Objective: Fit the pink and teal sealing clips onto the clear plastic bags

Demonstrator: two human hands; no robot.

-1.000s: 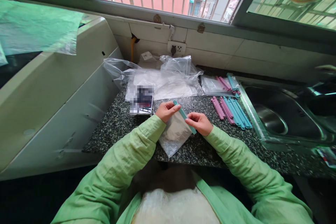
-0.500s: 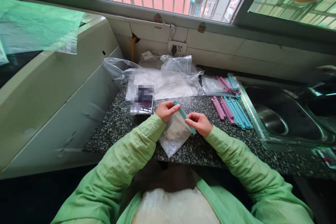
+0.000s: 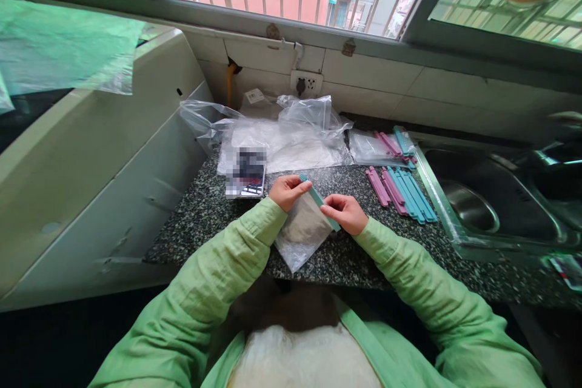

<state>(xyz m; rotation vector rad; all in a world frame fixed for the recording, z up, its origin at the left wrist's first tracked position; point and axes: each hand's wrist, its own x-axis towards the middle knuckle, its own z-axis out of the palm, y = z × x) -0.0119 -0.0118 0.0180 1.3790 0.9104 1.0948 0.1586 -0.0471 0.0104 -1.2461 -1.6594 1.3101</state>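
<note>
A teal bag sealing clip [image 3: 317,196] runs slantwise along the upper right edge of a clear plastic bag [image 3: 302,233], which has something pale inside. My left hand [image 3: 289,191] pinches the clip's upper end between thumb and fingers. Lower down the clip, my right hand [image 3: 344,213] grips it, thumb on top. Whether the clip is fully fastened on the bag, I cannot tell. To the right lie several more clips on the counter, pink clips [image 3: 385,188] beside teal clips [image 3: 411,194].
Large clear plastic sheeting [image 3: 291,142] covers the back of the speckled counter [image 3: 195,218]. A partly blurred phone-like object [image 3: 253,179] lies left of my hands. More clips rest on a flat clear packet [image 3: 364,148] near the steel sink [image 3: 500,194]. A white panel [image 3: 113,176] bounds the left.
</note>
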